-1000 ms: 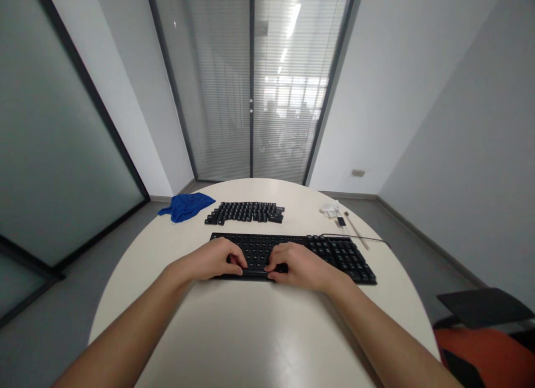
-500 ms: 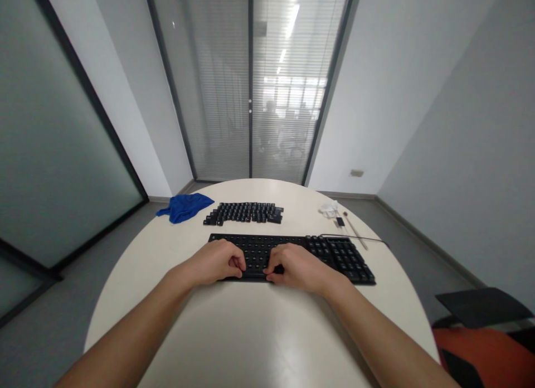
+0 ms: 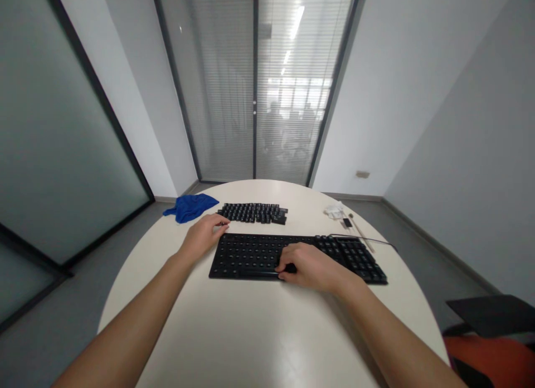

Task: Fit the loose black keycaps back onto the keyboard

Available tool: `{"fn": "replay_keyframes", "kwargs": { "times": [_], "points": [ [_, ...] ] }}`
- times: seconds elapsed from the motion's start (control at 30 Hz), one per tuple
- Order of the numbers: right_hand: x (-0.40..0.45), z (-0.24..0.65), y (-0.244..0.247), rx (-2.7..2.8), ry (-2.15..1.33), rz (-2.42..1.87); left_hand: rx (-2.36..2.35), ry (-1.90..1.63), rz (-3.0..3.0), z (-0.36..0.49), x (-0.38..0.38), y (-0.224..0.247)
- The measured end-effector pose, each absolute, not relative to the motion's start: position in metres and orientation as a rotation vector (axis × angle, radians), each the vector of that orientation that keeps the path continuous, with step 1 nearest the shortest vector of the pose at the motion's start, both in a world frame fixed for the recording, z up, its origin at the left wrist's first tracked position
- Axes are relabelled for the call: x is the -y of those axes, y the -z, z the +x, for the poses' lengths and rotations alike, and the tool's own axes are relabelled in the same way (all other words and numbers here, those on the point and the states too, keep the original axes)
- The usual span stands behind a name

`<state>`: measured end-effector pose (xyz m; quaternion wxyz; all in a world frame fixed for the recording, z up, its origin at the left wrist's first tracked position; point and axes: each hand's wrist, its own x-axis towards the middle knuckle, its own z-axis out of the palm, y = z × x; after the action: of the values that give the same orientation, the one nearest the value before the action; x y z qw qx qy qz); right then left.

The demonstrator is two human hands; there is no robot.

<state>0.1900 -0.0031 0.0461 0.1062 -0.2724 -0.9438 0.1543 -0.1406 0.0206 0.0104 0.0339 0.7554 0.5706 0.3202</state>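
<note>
Left hand [image 3: 203,236] at the loose keycaps [image 3: 254,212], right hand [image 3: 307,266] bent over the keyboard [image 3: 244,257]

The left forearm rises from the lower left of the frame to a hand just left of center, back uppermost, fingers extended toward the near left end of the keycaps. Thumb and forefinger lie close together; whether they pinch a key cannot be told. The right forearm slants in from the lower right, its wrist low and its fingers curled down onto the keyboard at the center, thumb beneath, by the right end of a long smooth bar [image 3: 258,273] along the front edge. Whether they grip that bar is hidden by the hand itself.

The keyboard is a matte black plastic slab stretching from the center to right of center. Its left portion shows rows of small round studs, while its right end carries raised square keys. A thin dark cable [image 3: 376,241] curves off rightward behind it. Above it in the frame, the black keycaps form tight, slightly uneven rows. A rumpled blue cloth [image 3: 193,208] sits left of them; crumpled white material [image 3: 334,211] and a slim pale stick [image 3: 361,232] lie right of center. The rounded tabletop [image 3: 234,326] is cream, smooth and softly glossy.
</note>
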Motion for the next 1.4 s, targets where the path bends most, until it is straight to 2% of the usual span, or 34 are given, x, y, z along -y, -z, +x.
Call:
{"fn": "replay_keyframes", "kwargs": {
  "times": [0.43, 0.77, 0.93, 1.1, 1.4],
  "points": [
    [-0.001, 0.193, -0.042, 2.729, -0.477, -0.762, -1.8, -0.918, 2.583, -0.155, -0.041, 0.018],
    [-0.001, 0.193, -0.041, 2.715, -0.467, -0.766, -1.811, -0.867, 2.587, -0.151, -0.04, 0.014],
    [-0.001, 0.193, -0.043, 2.73, -0.457, -0.771, -1.791, -1.005, 2.514, -0.146, -0.038, 0.011],
    [0.0, 0.193, -0.043, 2.74, -0.468, -0.76, -1.523, -1.191, 2.307, -0.132, -0.027, -0.002],
    [0.004, 0.182, -0.042, 2.586, -0.287, -0.837, -1.091, -1.049, 1.827, -0.091, 0.006, -0.025]
  ]
}}
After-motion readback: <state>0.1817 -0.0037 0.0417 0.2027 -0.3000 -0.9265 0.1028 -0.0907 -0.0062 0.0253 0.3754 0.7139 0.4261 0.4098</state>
